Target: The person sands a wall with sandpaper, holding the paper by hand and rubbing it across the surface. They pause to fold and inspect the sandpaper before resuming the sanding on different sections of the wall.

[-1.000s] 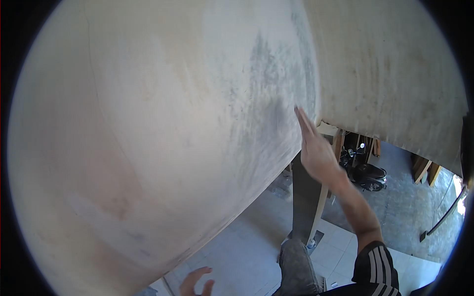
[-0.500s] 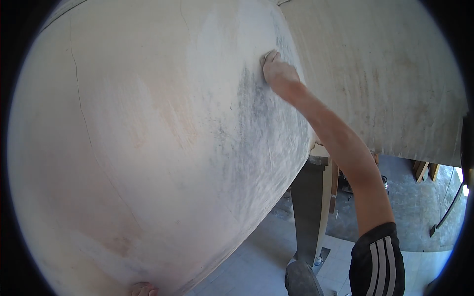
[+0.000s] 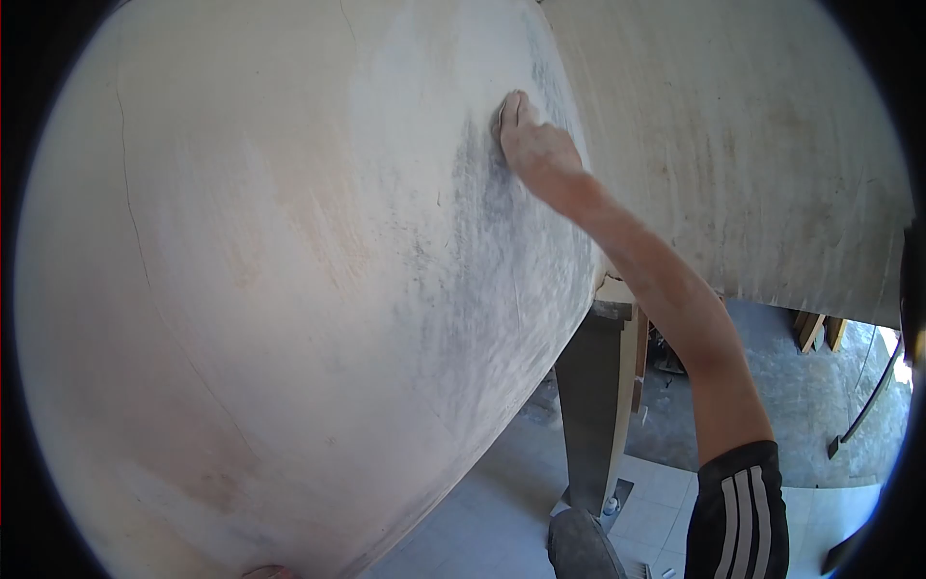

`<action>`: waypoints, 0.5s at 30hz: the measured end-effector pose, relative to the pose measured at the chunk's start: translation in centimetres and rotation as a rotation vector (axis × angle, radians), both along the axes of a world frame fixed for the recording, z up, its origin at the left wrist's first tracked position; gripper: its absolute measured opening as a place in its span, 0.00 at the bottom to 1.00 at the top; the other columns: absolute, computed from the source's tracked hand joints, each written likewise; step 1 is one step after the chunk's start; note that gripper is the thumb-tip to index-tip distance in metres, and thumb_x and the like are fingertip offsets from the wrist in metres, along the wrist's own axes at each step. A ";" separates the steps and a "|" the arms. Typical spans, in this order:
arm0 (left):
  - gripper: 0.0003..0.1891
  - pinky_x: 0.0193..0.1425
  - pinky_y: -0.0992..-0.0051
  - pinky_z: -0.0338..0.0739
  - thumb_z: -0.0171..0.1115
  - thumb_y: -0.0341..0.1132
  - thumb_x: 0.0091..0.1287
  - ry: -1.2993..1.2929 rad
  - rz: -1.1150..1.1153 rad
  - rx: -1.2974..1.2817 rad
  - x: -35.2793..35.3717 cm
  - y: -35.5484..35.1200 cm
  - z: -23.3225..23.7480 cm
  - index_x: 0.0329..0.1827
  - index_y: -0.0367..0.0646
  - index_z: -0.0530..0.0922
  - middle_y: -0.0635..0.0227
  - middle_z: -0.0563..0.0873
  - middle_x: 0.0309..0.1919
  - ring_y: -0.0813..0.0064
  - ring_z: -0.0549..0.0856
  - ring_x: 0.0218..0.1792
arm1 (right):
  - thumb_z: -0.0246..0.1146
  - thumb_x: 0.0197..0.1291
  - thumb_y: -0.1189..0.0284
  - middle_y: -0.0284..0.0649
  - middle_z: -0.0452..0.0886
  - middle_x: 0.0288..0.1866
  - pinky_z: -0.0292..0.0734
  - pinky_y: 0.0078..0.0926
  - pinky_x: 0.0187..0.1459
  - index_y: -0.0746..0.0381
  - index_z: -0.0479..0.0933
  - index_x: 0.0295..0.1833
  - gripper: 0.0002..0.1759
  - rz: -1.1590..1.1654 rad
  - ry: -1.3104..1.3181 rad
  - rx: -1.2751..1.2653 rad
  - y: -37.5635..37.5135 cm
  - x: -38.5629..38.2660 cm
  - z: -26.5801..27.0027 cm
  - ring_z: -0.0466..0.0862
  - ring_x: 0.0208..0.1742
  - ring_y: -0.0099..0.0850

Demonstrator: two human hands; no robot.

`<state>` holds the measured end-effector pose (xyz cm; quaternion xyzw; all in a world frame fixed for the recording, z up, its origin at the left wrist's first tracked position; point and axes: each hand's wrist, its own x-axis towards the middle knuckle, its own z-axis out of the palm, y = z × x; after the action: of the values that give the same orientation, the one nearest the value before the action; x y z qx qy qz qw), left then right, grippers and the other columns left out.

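A large, curved, pale panel [image 3: 289,289] fills the left and middle of the head view, with blue-grey smears and dusty white patches. My right hand [image 3: 538,150] presses on it near its upper right edge, beside the darkest smear. The fingers are held together, and a thin greyish edge shows along them; what it belongs to is mostly hidden under the hand. Only a sliver of my left hand [image 3: 266,572] shows at the bottom, against the panel's lower part. Its fingers are cut off by the frame.
A second pale, stained surface [image 3: 743,145] adjoins at the right. Below stands a grey support post [image 3: 590,410] on the tiled floor [image 3: 656,511]. Wooden pieces [image 3: 820,331] and a dark rod [image 3: 873,396] are at the far right. A grey shoe [image 3: 582,545] shows below.
My right hand has shifted slightly left along the panel, with its fingers now pointing more upward. The view has moved a little, and less of my left hand shows.
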<state>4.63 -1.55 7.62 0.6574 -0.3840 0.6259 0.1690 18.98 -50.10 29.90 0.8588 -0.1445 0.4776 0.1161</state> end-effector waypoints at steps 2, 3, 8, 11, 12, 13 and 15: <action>0.09 0.25 0.69 0.78 0.56 0.25 0.69 0.006 0.050 -0.009 0.1 0.6 -0.7 0.32 0.31 0.82 0.61 0.83 0.20 0.68 0.80 0.19 | 0.60 0.58 0.83 0.67 0.63 0.70 0.83 0.32 0.53 0.82 0.48 0.73 0.40 0.014 0.035 0.079 -0.7 0.2 1.2 0.80 0.61 0.49; 0.09 0.25 0.69 0.77 0.56 0.25 0.69 0.006 0.025 -0.014 0.1 0.7 -0.8 0.32 0.31 0.82 0.61 0.83 0.20 0.68 0.80 0.18 | 0.56 0.61 0.82 0.67 0.62 0.71 0.81 0.34 0.57 0.82 0.50 0.72 0.37 -0.032 -0.037 0.019 -0.7 0.8 0.7 0.78 0.62 0.52; 0.08 0.24 0.71 0.77 0.57 0.24 0.68 -0.043 -0.030 0.004 0.1 0.9 -0.5 0.33 0.29 0.81 0.60 0.84 0.20 0.69 0.79 0.18 | 0.48 0.67 0.79 0.66 0.60 0.73 0.69 0.41 0.69 0.80 0.54 0.71 0.29 0.068 -0.204 -0.160 -1.0 2.1 -3.5 0.66 0.72 0.59; 0.08 0.24 0.71 0.77 0.57 0.24 0.68 -0.068 -0.057 0.039 0.1 0.0 0.7 0.32 0.30 0.82 0.60 0.83 0.20 0.69 0.79 0.18 | 0.47 0.67 0.79 0.66 0.61 0.72 0.67 0.42 0.70 0.81 0.54 0.70 0.29 0.155 -0.012 0.094 -0.2 -0.2 -1.8 0.65 0.73 0.58; 0.09 0.24 0.71 0.77 0.57 0.24 0.68 -0.035 -0.043 0.005 0.0 0.2 0.3 0.31 0.30 0.82 0.60 0.83 0.19 0.68 0.80 0.18 | 0.46 0.67 0.80 0.67 0.61 0.72 0.67 0.41 0.71 0.82 0.54 0.70 0.29 0.160 -0.043 0.114 -0.8 0.2 -1.1 0.65 0.72 0.58; 0.09 0.24 0.70 0.77 0.57 0.24 0.68 0.000 -0.028 -0.026 0.0 0.6 -0.6 0.30 0.30 0.82 0.60 0.83 0.19 0.68 0.80 0.18 | 0.46 0.66 0.80 0.67 0.61 0.72 0.66 0.41 0.71 0.82 0.54 0.70 0.28 0.164 -0.073 0.136 -2.0 1.0 0.1 0.66 0.72 0.57; 0.10 0.24 0.69 0.78 0.57 0.24 0.68 0.015 -0.020 -0.040 -0.1 0.8 -0.8 0.28 0.31 0.81 0.60 0.83 0.19 0.67 0.81 0.18 | 0.49 0.64 0.82 0.67 0.61 0.71 0.69 0.39 0.69 0.82 0.53 0.71 0.30 0.059 -0.087 0.022 -2.5 2.3 0.2 0.68 0.70 0.56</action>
<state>4.50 -0.80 6.84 0.6549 -0.3767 0.6266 0.1913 21.24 -52.61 30.12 0.8423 -0.1295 0.5161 0.0862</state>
